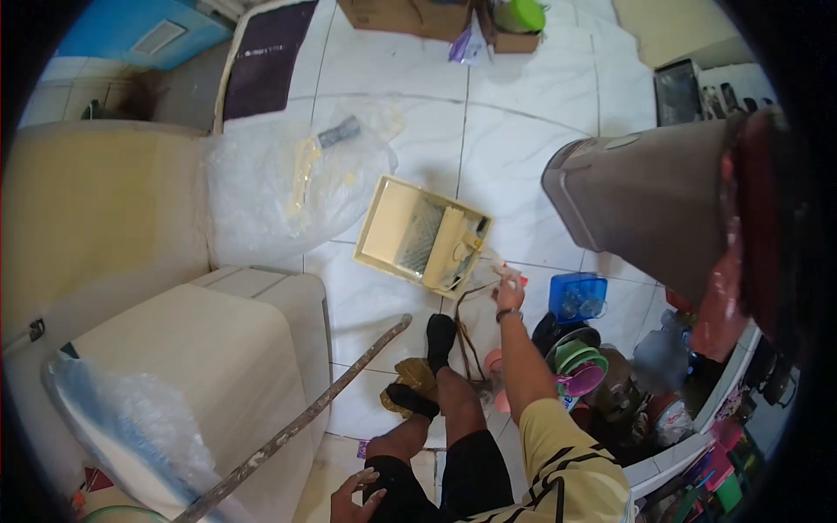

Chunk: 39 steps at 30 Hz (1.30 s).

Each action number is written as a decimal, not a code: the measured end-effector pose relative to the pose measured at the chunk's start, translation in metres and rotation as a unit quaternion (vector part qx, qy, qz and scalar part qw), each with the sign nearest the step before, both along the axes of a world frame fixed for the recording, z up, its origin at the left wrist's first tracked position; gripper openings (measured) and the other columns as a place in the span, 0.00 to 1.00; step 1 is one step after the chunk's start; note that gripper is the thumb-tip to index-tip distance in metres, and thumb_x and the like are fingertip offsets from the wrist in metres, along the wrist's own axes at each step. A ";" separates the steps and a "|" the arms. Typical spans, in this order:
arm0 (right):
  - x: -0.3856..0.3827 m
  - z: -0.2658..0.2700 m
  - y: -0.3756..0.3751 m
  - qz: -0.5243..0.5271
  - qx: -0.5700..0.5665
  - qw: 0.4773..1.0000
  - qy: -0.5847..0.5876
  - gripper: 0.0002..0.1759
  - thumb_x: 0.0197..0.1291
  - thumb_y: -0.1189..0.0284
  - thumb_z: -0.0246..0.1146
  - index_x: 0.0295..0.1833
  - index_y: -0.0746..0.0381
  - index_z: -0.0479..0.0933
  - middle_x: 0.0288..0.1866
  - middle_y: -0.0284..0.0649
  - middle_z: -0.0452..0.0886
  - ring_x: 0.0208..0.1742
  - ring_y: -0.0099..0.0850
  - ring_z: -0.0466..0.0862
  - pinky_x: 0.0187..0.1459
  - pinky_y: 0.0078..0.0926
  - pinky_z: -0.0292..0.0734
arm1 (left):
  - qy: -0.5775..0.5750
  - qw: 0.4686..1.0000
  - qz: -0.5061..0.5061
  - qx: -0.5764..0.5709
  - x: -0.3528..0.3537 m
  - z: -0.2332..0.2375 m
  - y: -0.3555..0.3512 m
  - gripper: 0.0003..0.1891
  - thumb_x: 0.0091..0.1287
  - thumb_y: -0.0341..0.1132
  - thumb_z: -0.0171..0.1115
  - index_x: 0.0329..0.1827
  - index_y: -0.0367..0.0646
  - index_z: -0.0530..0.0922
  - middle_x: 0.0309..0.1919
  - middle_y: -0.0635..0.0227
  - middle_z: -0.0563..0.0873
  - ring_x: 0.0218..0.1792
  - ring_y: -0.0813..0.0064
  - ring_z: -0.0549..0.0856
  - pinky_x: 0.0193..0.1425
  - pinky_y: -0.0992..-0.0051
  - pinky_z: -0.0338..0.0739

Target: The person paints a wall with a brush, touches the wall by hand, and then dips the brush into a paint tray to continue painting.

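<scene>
1. Your cream box (379,228) lies on the floor (506,187), just above the centre of your view; inside it are a grey textured section and raised cream parts.
2. Its long axis runs from between 9 and 10 o'clock to between 3 and 4, the smooth section toward 9–10, the raised parts toward 3–4.
3. Your right hand (508,292) is just off its 4 o'clock corner, fingers drawn together by red and pale material; you cannot tell whether its grip is clenched on anything.
4. Your left hand (356,499) is at 6–7 o'clock by your thigh, grip released, fingers loosely bent.
5. At 3–4 o'clock, the blue container (591,283) holds clear items; nested green bowls (575,356) sit just below it.
6. At 1 o'clock, a cardboard box (514,43) holds something bright green (520,15).
</scene>
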State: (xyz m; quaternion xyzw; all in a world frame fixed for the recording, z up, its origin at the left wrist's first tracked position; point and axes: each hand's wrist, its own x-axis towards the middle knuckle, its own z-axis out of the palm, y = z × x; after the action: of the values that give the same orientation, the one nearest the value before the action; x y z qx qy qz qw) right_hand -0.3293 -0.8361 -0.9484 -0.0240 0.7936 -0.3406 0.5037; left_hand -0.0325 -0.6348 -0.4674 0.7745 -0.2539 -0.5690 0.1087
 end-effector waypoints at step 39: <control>-0.024 0.358 -0.419 0.455 -0.136 0.878 0.064 0.18 0.66 0.61 0.59 0.40 0.68 0.79 0.31 0.40 0.82 0.26 0.28 0.83 0.25 0.24 0.80 | -0.068 0.958 0.098 -0.260 0.059 0.054 -0.430 0.23 0.64 0.27 0.65 0.63 0.44 0.72 0.43 0.61 0.86 0.42 0.76 0.83 0.48 0.76 0.78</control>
State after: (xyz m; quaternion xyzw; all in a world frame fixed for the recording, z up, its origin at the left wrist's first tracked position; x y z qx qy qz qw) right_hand -0.3531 -1.2547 -0.5903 -0.4727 0.6710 -0.1761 0.5434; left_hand 0.0269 -1.0651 -0.4135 0.7776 -0.3231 -0.4156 0.3438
